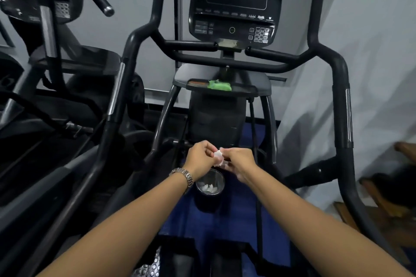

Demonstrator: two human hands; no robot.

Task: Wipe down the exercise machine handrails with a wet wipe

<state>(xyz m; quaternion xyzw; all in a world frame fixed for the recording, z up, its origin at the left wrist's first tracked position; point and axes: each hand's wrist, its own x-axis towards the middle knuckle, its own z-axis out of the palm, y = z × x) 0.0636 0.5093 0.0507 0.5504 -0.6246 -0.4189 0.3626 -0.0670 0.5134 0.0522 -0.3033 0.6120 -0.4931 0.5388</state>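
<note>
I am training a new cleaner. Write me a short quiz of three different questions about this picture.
1. True or false: both hands, left hand and right hand, hold the white wipe.
2. What lies directly below the hands?
A. a towel
B. a small bin
C. a bottle
3. Fill in: the green wipe packet rests on the machine's ____.

Key: 1 true; 2 B; 3 tray.

Dark tray shelf point(245, 91) under the machine's console, green wipe packet point(219, 85) lying near its middle, orange-and-dark flat item point(197, 83) towards its left edge, blue floor mat point(234, 216) below, small dark bin point(208, 193) standing on it, white scraps inside
</note>
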